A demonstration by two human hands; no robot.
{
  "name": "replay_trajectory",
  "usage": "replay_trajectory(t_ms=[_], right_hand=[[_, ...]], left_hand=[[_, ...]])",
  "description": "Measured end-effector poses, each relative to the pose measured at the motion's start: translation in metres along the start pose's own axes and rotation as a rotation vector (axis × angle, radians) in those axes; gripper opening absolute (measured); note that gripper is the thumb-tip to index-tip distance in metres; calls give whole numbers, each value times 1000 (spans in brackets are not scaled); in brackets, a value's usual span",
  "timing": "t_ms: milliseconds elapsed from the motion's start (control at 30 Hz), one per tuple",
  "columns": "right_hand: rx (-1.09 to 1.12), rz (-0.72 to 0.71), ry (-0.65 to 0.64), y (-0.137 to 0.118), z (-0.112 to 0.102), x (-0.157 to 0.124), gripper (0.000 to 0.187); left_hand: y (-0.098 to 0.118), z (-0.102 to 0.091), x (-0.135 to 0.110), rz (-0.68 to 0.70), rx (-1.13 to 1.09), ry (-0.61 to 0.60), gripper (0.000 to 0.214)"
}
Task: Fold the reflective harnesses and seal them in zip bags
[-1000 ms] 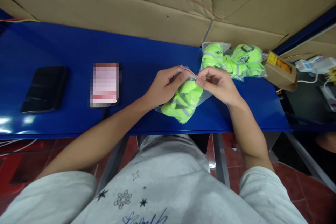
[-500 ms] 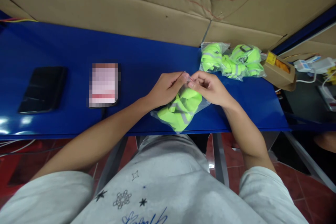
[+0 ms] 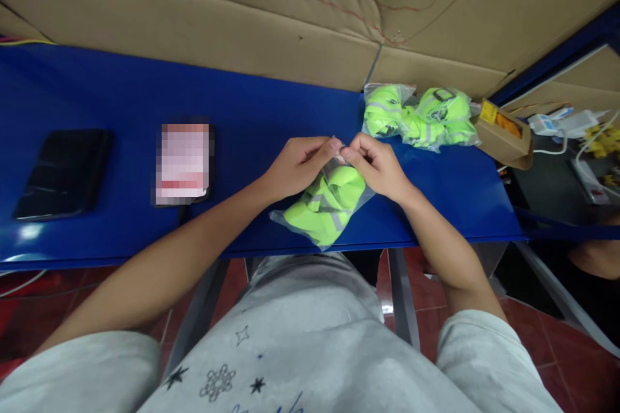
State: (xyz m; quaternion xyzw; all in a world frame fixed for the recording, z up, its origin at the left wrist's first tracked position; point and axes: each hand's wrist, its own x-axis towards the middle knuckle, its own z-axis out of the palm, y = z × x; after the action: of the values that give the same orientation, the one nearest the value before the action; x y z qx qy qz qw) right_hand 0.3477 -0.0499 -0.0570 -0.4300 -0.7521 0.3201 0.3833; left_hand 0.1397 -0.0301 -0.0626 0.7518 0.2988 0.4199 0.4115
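Observation:
A clear plastic bag (image 3: pixel 323 219) with a folded neon-yellow strap with grey reflective stripes inside lies at the table's front edge. My left hand (image 3: pixel 307 166) pinches the bag's top edge between thumb and fingers. Close beside it, my right hand (image 3: pixel 376 164) grips the same edge, thumb on top and fingers curled. The two thumbs are a small gap apart. Beyond my right hand, several similar bagged neon straps (image 3: pixel 420 117) are heaped against the cardboard-covered wall.
On the blue table (image 3: pixel 252 110) a pixelated phone-like object (image 3: pixel 181 164) and a black flat case (image 3: pixel 62 171) lie to the left. A brown cardboard box (image 3: pixel 504 135) stands right of the heap. Power adapters and white cables (image 3: pixel 564 122) are further right, near another person's arm (image 3: pixel 600 255).
Both hands keep hold of the bag's top edge, the thumbs a little further apart along it. The whole view has shifted slightly, with the table's contents appearing further left and lower.

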Motion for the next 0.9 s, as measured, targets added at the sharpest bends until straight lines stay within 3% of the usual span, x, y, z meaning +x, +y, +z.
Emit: replay_trajectory(t_ms=[200, 300, 400, 500, 567, 633, 733, 800, 900], right_hand=[[-75, -49, 74, -1, 0, 0, 45], [-34, -68, 148, -3, 0, -1, 48], [11, -77, 262, -5, 0, -1, 48], [39, -57, 420, -1, -4, 3, 53], [88, -14, 461, 6, -7, 8, 56], [157, 54, 448, 14, -9, 12, 61], [257, 156, 374, 27, -6, 15, 66], [276, 181, 251, 31, 0, 13, 66], [258, 172, 32, 30, 11, 6, 64]], left_hand=[[0, -5, 6, -2, -36, 155, 54], [0, -8, 8, -43, -126, 153, 53], [-5, -12, 7, -77, -261, -11, 59], [-13, -15, 6, -133, -290, -243, 91], [-18, -16, 6, -237, -297, -296, 100], [-21, -16, 7, -341, -335, -218, 99], [-22, -12, 10, -384, -361, 44, 87], [-22, -9, 11, -376, -350, 161, 79], [-22, -6, 11, -395, -315, 242, 77]])
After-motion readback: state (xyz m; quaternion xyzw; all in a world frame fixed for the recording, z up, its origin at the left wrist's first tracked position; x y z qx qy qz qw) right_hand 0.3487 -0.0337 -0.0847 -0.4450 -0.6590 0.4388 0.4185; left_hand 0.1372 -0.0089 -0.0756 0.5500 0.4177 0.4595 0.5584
